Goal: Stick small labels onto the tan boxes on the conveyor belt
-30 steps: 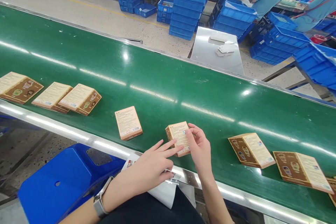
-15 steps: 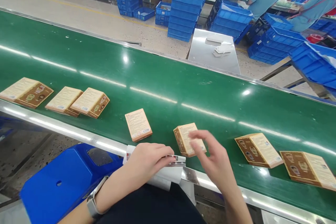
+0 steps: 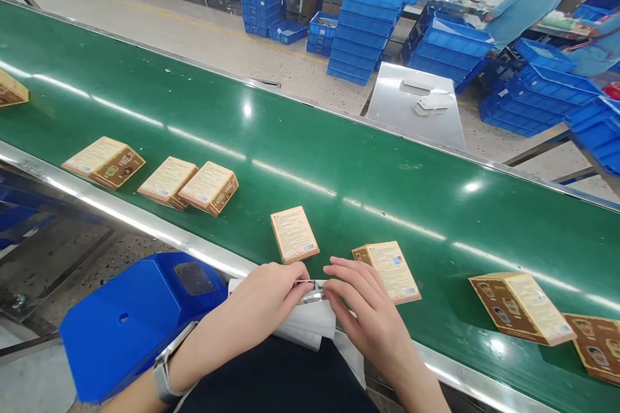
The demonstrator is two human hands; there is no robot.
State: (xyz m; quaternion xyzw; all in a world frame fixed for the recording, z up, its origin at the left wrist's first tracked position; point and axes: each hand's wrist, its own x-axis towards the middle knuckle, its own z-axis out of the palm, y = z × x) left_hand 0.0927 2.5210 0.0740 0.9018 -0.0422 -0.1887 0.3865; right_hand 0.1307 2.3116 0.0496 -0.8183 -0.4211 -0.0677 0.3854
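Head view. Left hand [image 3: 271, 300] and right hand [image 3: 361, 310] are meeting at the near metal edge of the green conveyor surface [image 3: 339, 161]. Both are pinching a small strip of labels [image 3: 312, 290] between thumb and fingertips, left hand from the left end, right hand from the right end. The strip is lying over a white sheet [image 3: 310, 322] that is resting on the person's lap, just below the rail. A watch is sitting on the left wrist.

Nearest box [image 3: 391, 271] is lying flat on the surface just beyond the right hand, pale printed face up; the text on it is too small to read. A second box [image 3: 294, 234] is lying just beyond the left hand, also text side up, with a barcode near its lower edge. More boxes are lying along the belt to both sides. Blue stool [image 3: 140, 316] is standing lower left. Stacked blue crates [image 3: 363, 26] are standing across the aisle.
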